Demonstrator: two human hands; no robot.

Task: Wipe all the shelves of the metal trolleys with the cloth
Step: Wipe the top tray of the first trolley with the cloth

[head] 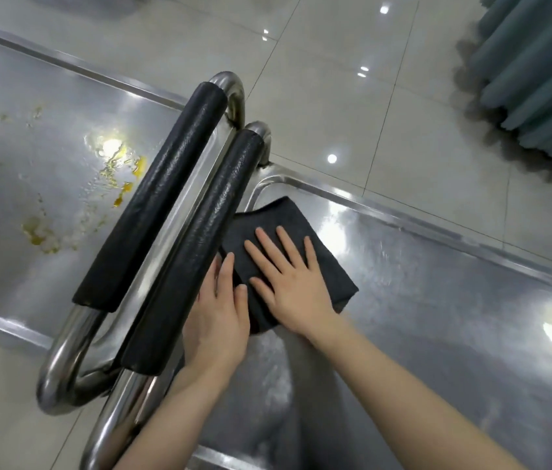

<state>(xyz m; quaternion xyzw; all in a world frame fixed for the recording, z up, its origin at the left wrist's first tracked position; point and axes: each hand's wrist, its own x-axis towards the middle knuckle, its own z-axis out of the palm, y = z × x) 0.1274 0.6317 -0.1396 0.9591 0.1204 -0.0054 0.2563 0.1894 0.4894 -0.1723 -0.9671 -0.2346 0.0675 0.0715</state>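
While right hand and left hand pressed straight fingers on the cloth at centre, yellow stain lay upper left past the handles, nearer left hand.

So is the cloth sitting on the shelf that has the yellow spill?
No, the cloth lies under the left hand and right hand on the right shelf; the yellow spill is on the left shelf.

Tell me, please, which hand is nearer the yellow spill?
Left. The left hand touches the cloth beside the handles; the right hand presses the cloth farther from the spill.
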